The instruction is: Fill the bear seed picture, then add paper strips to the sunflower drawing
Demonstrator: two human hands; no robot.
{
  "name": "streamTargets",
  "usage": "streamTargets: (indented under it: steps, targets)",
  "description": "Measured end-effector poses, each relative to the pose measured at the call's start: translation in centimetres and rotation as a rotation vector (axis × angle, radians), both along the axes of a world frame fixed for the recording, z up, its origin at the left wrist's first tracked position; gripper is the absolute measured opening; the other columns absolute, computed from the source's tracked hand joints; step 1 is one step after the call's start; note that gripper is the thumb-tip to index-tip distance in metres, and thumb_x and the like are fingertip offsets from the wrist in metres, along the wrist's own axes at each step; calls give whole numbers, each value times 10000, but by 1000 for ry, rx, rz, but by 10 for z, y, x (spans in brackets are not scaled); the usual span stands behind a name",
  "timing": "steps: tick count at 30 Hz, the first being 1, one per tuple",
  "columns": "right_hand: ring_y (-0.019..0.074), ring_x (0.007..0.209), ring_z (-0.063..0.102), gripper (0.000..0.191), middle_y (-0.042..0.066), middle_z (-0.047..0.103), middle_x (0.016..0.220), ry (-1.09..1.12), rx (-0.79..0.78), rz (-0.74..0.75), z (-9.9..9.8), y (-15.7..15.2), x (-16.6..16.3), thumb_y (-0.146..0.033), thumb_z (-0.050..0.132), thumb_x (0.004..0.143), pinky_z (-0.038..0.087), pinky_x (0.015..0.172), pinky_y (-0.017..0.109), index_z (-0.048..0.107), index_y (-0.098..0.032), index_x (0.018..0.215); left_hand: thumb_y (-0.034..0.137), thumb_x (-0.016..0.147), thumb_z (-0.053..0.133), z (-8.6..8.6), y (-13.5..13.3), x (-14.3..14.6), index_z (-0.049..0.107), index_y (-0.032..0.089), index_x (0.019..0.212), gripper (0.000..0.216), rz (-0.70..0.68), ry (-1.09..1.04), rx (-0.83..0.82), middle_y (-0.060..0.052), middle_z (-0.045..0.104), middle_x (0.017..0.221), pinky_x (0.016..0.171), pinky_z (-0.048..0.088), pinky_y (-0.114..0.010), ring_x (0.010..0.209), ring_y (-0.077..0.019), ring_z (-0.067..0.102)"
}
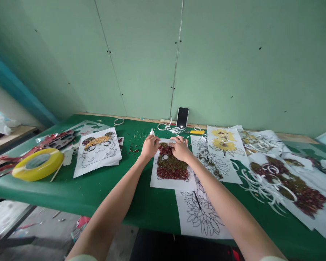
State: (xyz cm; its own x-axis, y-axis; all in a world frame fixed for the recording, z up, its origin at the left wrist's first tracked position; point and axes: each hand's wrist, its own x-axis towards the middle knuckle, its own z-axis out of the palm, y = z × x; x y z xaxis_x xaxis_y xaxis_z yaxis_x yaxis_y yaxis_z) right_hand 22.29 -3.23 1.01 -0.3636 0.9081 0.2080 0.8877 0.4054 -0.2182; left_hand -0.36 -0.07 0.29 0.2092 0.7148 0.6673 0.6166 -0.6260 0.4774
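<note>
Work with light fingertips so no seeds [172, 174] shift on the picture [155, 182] lying at your twelve o'clock, your curled left hand [150, 146] at its eleven, right hand [180, 148] at its one, whether either grips anything I cannot tell.

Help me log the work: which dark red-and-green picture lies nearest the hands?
The middle picture, with the right hand over its upper right part; the other picture, far right, has white strips lying across it.
</note>
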Motion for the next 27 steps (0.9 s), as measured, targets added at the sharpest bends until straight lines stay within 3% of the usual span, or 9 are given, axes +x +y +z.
streamTargets:
  steps: [11, 15, 27]
  targets:
    - [401, 1490, 401, 521, 75, 552, 1630, -22, -4, 11, 3, -4, -2, -135, 484, 961, 379, 1120, 608, 795, -287, 1350, 83, 988, 519, 2, -2, 0, 742, 208, 885, 276, 3, 0, -10, -73, 714, 888, 841, 557, -344, 928, -232, 683]
    - [406, 1509, 379, 532, 87, 545, 1628, -6, -1, -55, 4, -3, -1, -150, 502, 949, 357, 1147, 620, 770, -281, 1389, 83, 984, 518, 2, -1, 0, 736, 214, 871, 277, 1, -1, -11, -72, 723, 887, 850, 559, -351, 933, -236, 685]
    - [412, 1502, 369, 476, 70, 542, 1628, -19, -17, -74, -1, -1, 1, -159, 515, 951, 349, 1133, 613, 822, -300, 1287, 81, 980, 520, 2, -1, 0, 739, 209, 879, 272, -2, -1, -23, -79, 725, 898, 863, 564, -357, 940, -240, 683]
